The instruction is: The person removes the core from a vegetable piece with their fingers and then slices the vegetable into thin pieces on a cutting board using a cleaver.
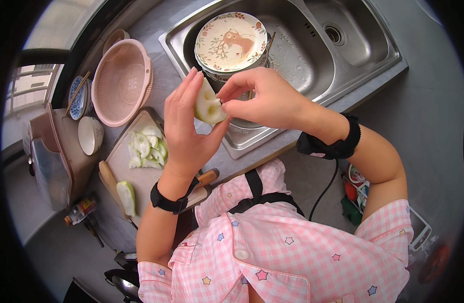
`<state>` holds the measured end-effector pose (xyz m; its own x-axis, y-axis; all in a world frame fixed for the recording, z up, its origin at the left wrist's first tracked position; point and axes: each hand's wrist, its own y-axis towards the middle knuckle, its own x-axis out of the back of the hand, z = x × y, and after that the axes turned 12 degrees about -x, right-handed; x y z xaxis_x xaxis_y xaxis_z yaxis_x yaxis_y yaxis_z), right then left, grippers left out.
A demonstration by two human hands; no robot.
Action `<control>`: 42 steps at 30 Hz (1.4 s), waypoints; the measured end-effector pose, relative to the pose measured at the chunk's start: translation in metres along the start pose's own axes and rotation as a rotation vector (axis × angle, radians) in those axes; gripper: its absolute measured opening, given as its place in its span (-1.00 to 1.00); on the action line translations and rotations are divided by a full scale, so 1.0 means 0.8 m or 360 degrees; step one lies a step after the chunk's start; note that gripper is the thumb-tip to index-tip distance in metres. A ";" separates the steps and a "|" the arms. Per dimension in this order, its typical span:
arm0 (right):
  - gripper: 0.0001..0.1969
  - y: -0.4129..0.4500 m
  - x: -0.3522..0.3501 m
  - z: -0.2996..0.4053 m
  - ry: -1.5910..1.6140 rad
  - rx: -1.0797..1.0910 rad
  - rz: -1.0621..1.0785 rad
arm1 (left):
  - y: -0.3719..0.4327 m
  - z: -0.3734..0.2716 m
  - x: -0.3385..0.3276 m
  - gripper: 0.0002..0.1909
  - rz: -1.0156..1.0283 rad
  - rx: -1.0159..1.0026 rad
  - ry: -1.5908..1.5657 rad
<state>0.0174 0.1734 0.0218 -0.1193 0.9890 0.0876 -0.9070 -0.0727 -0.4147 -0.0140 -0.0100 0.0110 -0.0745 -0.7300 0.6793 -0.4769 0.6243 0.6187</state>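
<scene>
In my left hand point(188, 125) is a pale green gourd piece point(208, 106), held between the fingers and thumb. Its cut face is whitish, with hollows in it. My right hand point(266, 99) pinches at the edge of that face with thumb and fingertips; what lies between the tips is too small to tell. Behind my left wrist, sliced gourd point(146, 147) is heaped on a cutting board point(116, 151). A longer gourd piece point(126, 197) lies near the board's left edge, beside a wooden handle point(110, 180). Another wooden knife-like handle point(208, 177) shows past my left wrist.
A steel double sink point(306, 64) lies ahead, with stacked dishes under a patterned plate point(232, 41) in its left basin. A pink colander point(120, 83) leans left of it. Bowls point(90, 134) and a lidded storage box point(52, 170) stand at far left.
</scene>
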 end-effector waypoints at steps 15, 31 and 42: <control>-0.72 0.017 -0.023 -0.027 0.0188 -0.0033 0.0005 | 0.001 -0.005 -0.014 -0.14 0.0113 -0.0078 -0.0018; -0.75 0.022 -0.022 -0.031 -0.0232 0.0043 -0.0292 | -0.004 0.004 -0.030 -0.17 0.0273 -0.0010 0.0120; -0.87 0.028 0.015 -0.084 -0.1346 0.0305 -0.0483 | -0.017 0.012 -0.009 -0.14 0.0044 0.0267 -0.0278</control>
<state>0.0227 0.1924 -0.0478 -0.0524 0.5509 0.8329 -0.9902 0.0796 -0.1150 -0.0155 -0.0159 -0.0066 -0.2333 -0.7593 0.6075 -0.6104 0.6007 0.5163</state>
